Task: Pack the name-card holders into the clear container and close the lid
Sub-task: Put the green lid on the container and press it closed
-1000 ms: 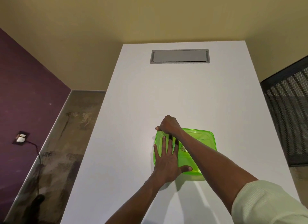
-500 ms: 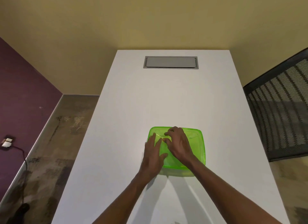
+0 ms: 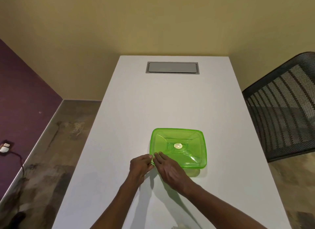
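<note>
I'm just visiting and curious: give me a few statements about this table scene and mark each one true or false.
1. The green lid sits on the container. True.
2. Both hands are at the lid's far right corner. False: the left hand and right hand meet at its near left corner.
3. A round gold sticker marks the lid's centre. True.
4. Name-card holders lie loose on the white table. False: none show there.
5. A grey hatch is set in the table's far end. True.
</note>
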{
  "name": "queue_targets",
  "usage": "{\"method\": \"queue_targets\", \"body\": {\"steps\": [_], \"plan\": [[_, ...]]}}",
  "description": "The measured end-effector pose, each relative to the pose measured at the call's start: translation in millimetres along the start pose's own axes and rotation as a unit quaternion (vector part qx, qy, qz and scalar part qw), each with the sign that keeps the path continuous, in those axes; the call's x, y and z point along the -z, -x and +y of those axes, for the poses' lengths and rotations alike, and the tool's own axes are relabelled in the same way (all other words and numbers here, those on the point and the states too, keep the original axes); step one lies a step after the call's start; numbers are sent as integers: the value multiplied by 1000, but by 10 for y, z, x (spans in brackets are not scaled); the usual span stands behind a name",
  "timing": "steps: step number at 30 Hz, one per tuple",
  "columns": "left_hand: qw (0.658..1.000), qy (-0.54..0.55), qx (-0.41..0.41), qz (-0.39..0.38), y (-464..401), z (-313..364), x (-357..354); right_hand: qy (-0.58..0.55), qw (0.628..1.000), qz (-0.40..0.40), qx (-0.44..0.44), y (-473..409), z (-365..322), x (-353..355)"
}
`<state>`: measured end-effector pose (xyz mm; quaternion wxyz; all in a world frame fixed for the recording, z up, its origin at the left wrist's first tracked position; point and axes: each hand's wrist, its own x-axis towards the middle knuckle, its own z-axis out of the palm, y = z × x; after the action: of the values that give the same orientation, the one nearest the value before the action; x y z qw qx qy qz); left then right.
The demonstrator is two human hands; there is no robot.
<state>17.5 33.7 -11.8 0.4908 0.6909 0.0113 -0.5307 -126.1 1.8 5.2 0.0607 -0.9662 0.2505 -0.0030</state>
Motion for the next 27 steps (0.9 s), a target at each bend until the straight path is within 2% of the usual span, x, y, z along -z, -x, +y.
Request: {"method": "queue_targets", "body": {"steps": [4, 8, 11, 16, 20, 22, 25, 27], "plan": [[999, -24, -24, -24, -11, -35, 38, 64, 997, -29, -19, -18, -111, 2], [991, -110, -75, 23, -40, -83, -6, 140, 990, -21, 0, -42, -171, 22], [988, -123, -80, 37, -50, -86, -35, 181, 983, -14, 22, -29, -179, 11], [985, -137, -96, 49, 11, -75, -52, 164, 986, 2, 26, 30, -136, -59], [982, -155, -104, 31, 90, -45, -53, 52, 997, 53, -7, 190, -42, -51], [962, -229, -141, 50, 144, -11, -75, -7, 997, 71, -12, 273, -10, -36], [901, -367, -208, 103, 251, 22, -127, -70, 990, 110, -53, 413, 79, -56], [865, -404, -278, 109, 355, -4, -209, -104, 978, 147, -111, 557, 169, -93]]}}
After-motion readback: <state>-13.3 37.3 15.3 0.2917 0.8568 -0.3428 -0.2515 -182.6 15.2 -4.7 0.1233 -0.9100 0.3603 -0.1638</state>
